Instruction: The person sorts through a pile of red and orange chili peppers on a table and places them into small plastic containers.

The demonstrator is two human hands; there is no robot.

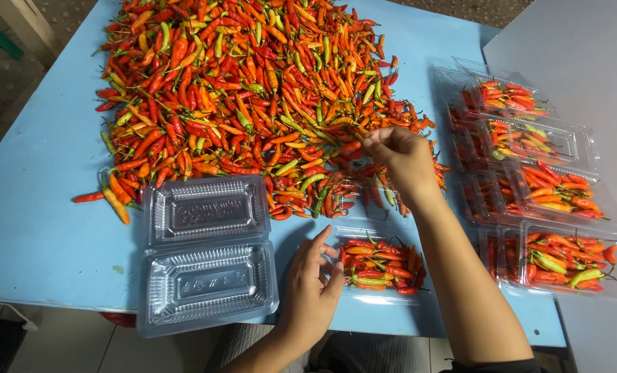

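A big heap of red, orange and green chili peppers (246, 90) covers the far half of a blue table (39, 228). My right hand (400, 157) hovers over the heap's near right edge, its fingertips pinched on a small chili. My left hand (312, 287) rests flat, fingers apart, against the left side of a clear plastic tray (381, 266) partly filled with chilies at the table's front edge. An empty clear clamshell container (208, 252) lies open just left of that hand.
Several clear containers filled with chilies (540, 190) are stacked in rows at the right, partly on a grey surface (585, 55). A few loose chilies (111, 200) lie near the empty clamshell. Floor and a wooden chair leg show at the left.
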